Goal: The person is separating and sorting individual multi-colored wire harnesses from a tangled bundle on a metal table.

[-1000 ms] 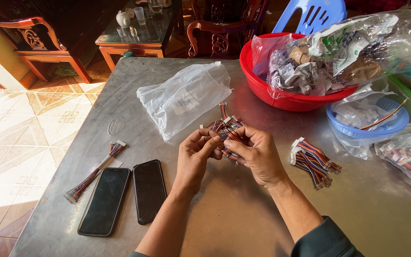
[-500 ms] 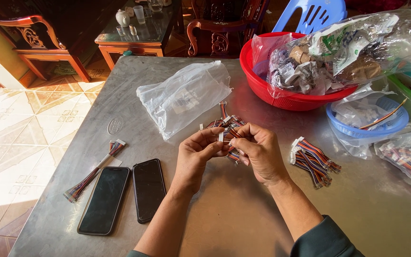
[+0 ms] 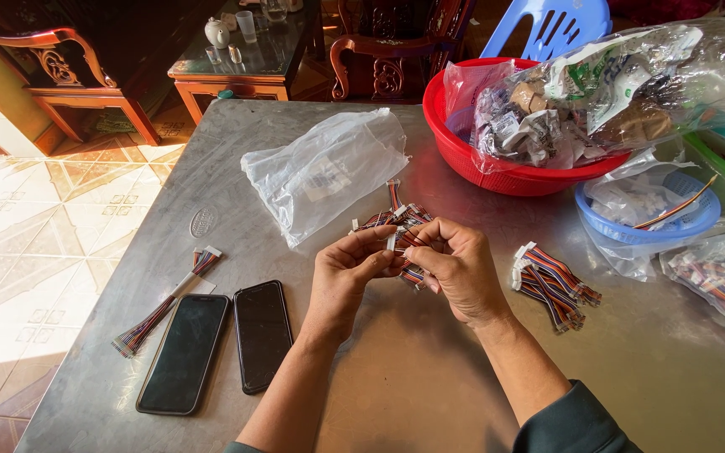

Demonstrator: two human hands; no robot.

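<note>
At the far left of the frame a long ribbon cable [image 3: 165, 300] lies diagonally on the metal table [image 3: 430, 369], just beside two dark phones [image 3: 185, 352] lying face up side by side. Above them, upper centre, a crumpled clear plastic bag [image 3: 325, 168] rests flat. In the middle, the left hand [image 3: 346, 277] rises from the lower edge, forearm angled up and slightly right, wrist bent, thumb and fingers pinched shut on a white connector of the bundle of coloured wires [image 3: 400, 222]. The right hand [image 3: 459, 268] comes in from the lower right, sleeve at the elbow, fingers curled closed over the same bundle, knuckles upward; the two hands touch at the fingertips. Right of them a second wire bundle [image 3: 551, 285] lies on the table. Upper right, a red basin [image 3: 472, 155] holds bagged parts, with a blue basket [image 3: 698, 226] below it
</note>
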